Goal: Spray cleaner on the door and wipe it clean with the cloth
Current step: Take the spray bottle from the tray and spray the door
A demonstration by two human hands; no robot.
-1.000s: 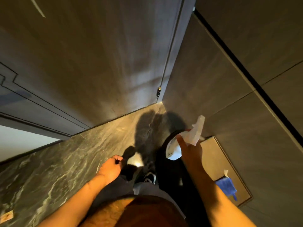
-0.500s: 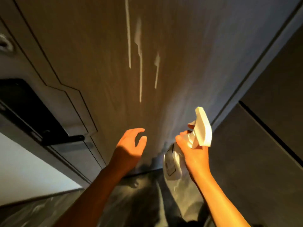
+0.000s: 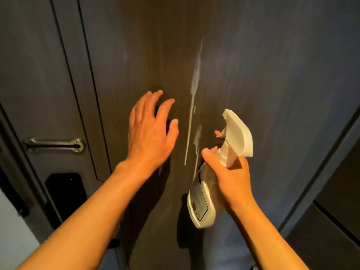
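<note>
The dark wooden door (image 3: 253, 65) fills the view straight ahead. White streaks of cleaner (image 3: 195, 75) run down its middle. My right hand (image 3: 231, 172) grips the neck of a white spray bottle (image 3: 206, 195), whose nozzle points up and left toward the door, close to the streaks. My left hand (image 3: 151, 129) is raised with its fingers spread, at or just short of the door surface left of the streaks, and holds nothing. No cloth is in view.
A metal latch (image 3: 54, 146) and a black lock panel (image 3: 66, 190) sit on the door's left part. The door frame (image 3: 319, 172) and a dark wall panel (image 3: 341, 191) stand at the right. A pale wall (image 3: 13, 230) shows at bottom left.
The view has swung up from the floor to the door. Both hands have risen; the left has opened and moved toward the door, and the spray bottle has come up with the right.
</note>
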